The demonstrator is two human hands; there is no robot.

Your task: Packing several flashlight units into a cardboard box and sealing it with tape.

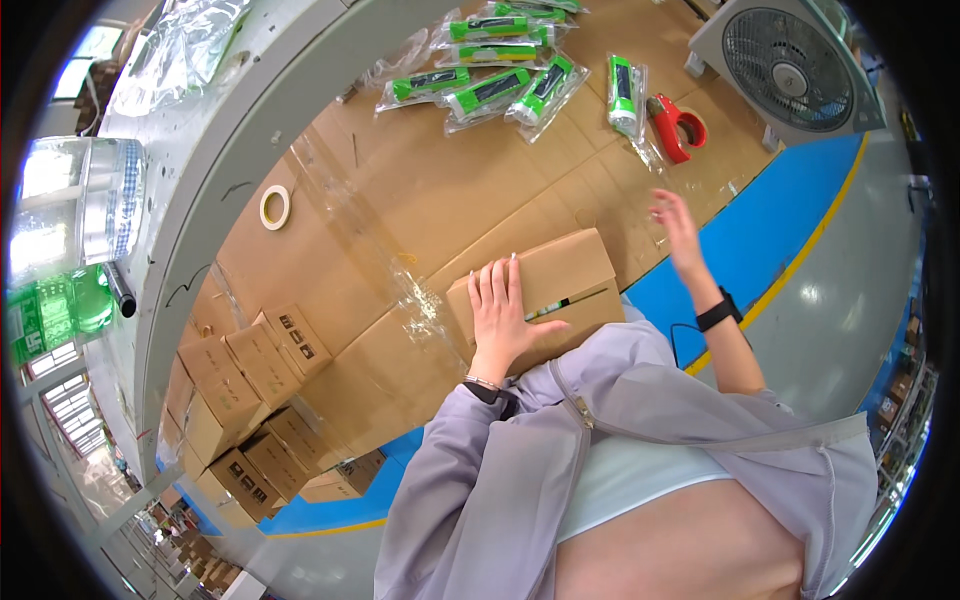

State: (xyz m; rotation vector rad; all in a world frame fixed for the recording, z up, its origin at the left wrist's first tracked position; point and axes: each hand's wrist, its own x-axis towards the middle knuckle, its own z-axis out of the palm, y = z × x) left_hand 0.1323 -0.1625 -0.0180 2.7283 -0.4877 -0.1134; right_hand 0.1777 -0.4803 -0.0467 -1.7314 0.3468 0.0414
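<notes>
A brown cardboard carton (572,262) with its flaps folded down sits at the near edge of the cardboard-covered work surface, close against my body. My left hand (498,312) lies flat on its top, fingers spread and thumb pointing right. To the right of the carton, my right hand (682,238) is raised with its fingers loosely extended, and nothing shows in it. Beyond that hand rests a red tape dispenser (664,128). Beside the dispenser is a green-and-black item in a clear bag (621,92).
Several similar bagged green items (490,92) lie at the far side. A tape roll (275,207) sits toward the left, with stacked cartons (225,385) at the near left. A box fan (788,72) stands far right; a grey raised shelf (215,150) borders the left.
</notes>
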